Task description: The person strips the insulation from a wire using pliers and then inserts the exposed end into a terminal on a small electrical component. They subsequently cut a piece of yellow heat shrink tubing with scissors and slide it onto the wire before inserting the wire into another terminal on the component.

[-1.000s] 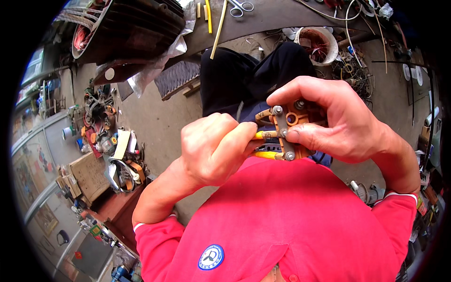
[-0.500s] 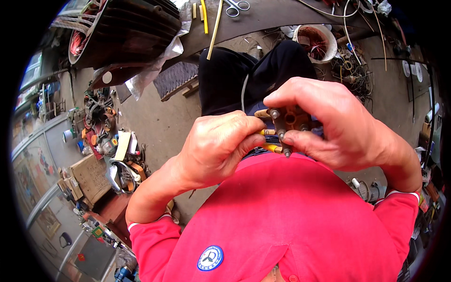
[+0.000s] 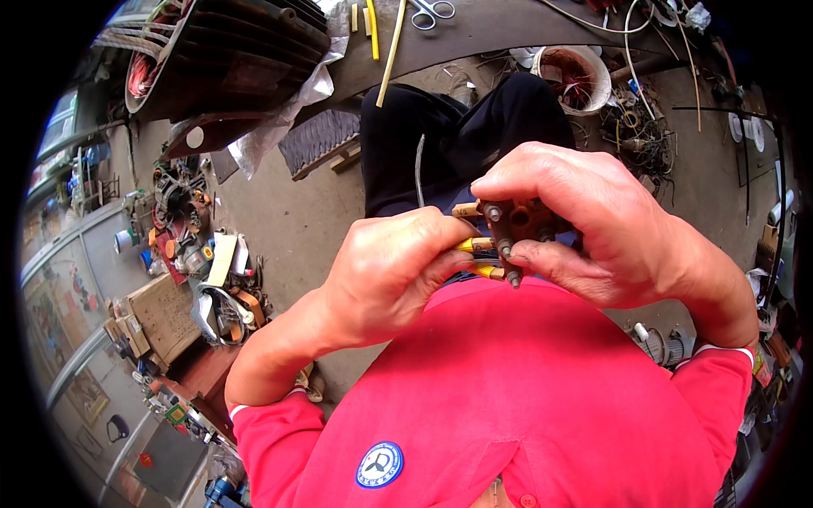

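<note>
In front of my belly, my right hand point(image 3: 605, 224) grips a dark brown terminal block point(image 3: 527, 217) with several metal studs along its left side. Thumb and fingers wrap round it from the right, hiding part of it. Pinched beside it is my left hand point(image 3: 381, 271), its thumb and forefinger closed on yellow-sleeved wires point(image 3: 481, 244) that reach toward the studs. A tan sleeved wire end point(image 3: 465, 209) lies near the upper stud. Whether any wire end sits on a stud I cannot tell. A grey cable point(image 3: 419, 169) sticks up beyond my left hand.
Ahead is a dark bench point(image 3: 500, 34) with scissors point(image 3: 430, 12) and yellow sleeving point(image 3: 373, 32). At its left stands a ribbed motor housing point(image 3: 246, 59) with wires coming out. A white bucket point(image 3: 600, 78) of wire scraps stands right of my knees. Boxes and parts point(image 3: 165, 313) crowd the left floor.
My left hand has shifted slightly left, showing more of the yellow sleeves. The grey cable has swung left. The terminal block has moved a little left, still in my right hand.
</note>
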`<state>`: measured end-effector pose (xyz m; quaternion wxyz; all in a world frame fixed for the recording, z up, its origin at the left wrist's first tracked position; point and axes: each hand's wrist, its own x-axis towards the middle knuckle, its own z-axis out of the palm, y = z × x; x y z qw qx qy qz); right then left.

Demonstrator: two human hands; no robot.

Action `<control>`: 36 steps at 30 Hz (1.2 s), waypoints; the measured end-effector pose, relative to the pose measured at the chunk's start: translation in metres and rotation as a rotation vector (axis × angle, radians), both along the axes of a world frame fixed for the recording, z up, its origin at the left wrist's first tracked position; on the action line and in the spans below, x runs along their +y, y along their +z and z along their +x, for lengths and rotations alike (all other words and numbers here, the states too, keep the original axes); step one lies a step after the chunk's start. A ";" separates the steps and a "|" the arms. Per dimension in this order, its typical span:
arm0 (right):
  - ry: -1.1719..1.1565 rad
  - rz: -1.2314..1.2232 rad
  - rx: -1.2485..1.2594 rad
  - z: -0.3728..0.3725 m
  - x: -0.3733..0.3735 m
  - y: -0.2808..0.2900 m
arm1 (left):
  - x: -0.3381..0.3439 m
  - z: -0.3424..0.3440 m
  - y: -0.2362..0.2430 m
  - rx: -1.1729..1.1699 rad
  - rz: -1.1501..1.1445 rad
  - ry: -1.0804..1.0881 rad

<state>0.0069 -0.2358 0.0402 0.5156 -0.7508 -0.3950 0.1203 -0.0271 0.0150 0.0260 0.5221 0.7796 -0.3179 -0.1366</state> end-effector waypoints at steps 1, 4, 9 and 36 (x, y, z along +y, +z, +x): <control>0.000 -0.014 0.103 0.000 0.000 0.001 | -0.002 0.000 0.000 -0.185 0.062 0.011; -0.013 -0.074 0.612 -0.001 0.000 0.010 | -0.004 -0.003 -0.008 -0.617 0.230 0.039; -0.002 -0.073 0.349 0.000 -0.005 0.001 | -0.004 -0.004 -0.006 -0.362 0.170 -0.020; -0.031 -0.075 0.470 -0.003 -0.002 0.008 | -0.003 0.001 -0.005 -0.546 0.192 0.006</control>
